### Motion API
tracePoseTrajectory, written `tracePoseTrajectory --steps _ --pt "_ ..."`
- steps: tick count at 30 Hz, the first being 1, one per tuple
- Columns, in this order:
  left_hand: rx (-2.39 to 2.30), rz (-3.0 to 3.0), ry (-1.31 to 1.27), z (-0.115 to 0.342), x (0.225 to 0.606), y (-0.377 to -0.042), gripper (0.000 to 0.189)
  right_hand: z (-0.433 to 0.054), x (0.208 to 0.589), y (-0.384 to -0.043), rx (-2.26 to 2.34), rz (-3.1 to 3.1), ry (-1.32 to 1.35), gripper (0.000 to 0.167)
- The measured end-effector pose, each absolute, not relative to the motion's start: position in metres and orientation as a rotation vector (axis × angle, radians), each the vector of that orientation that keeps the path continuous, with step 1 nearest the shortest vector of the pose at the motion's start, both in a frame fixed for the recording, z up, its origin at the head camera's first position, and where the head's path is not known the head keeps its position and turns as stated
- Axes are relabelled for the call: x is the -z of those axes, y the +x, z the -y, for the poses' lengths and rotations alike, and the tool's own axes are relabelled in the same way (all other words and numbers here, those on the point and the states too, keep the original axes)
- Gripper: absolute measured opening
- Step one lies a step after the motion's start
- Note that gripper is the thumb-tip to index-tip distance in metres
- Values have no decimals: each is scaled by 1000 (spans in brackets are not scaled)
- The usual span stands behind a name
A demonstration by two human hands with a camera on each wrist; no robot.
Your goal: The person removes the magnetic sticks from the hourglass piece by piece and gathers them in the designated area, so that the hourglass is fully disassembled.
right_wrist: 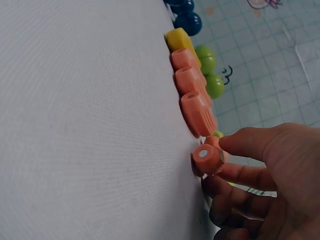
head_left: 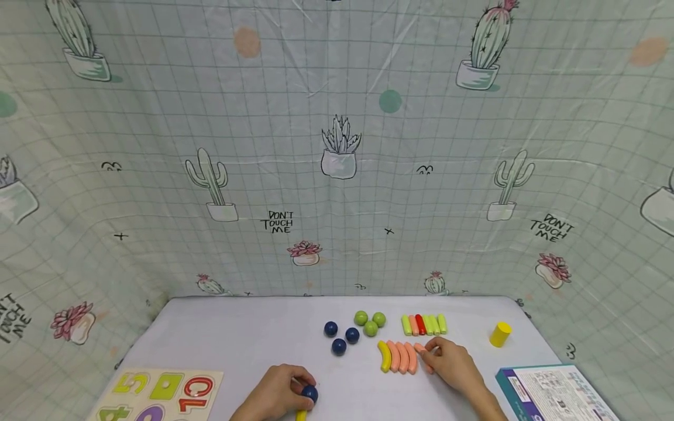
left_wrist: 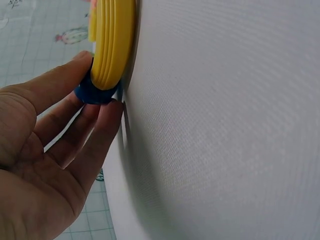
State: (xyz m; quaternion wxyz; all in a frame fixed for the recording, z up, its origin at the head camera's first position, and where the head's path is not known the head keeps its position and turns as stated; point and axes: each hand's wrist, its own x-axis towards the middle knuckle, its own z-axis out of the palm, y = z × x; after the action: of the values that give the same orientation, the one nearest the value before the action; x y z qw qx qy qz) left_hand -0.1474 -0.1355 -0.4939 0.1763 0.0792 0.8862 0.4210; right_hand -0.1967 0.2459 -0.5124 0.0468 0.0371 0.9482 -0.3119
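Note:
In the head view my left hand pinches a dark blue ball low in front. A curved yellow stick has its end right at that ball, between thumb and fingers in the left wrist view. My right hand pinches a curved pink stick between thumb and fingers, at the right end of a row. That row, side by side on the table, has a yellow curved stick at its left and several pink curved sticks. The held pink stick's end shows a pale round dot.
Three loose blue balls and three green balls lie farther back on the white table. Behind the row are several short straight sticks. A yellow cylinder, a box and a number board stand toward the sides.

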Motion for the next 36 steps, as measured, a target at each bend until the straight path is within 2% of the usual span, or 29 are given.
tracePoseTrajectory --steps 15,26,31,36 --pt "-1191 -2506 220 137 495 -147 25 -242 512 -198 946 -2918 77 22" --pt "-1181 -2501 192 134 496 -148 25 -239 497 -198 949 -2932 114 30" --pt "-1206 -2474 204 133 496 -149 25 -225 496 -194 1050 -2895 28 26" --pt "-1267 -2446 250 132 498 -150 26 -204 500 -189 1108 -2822 -226 16"
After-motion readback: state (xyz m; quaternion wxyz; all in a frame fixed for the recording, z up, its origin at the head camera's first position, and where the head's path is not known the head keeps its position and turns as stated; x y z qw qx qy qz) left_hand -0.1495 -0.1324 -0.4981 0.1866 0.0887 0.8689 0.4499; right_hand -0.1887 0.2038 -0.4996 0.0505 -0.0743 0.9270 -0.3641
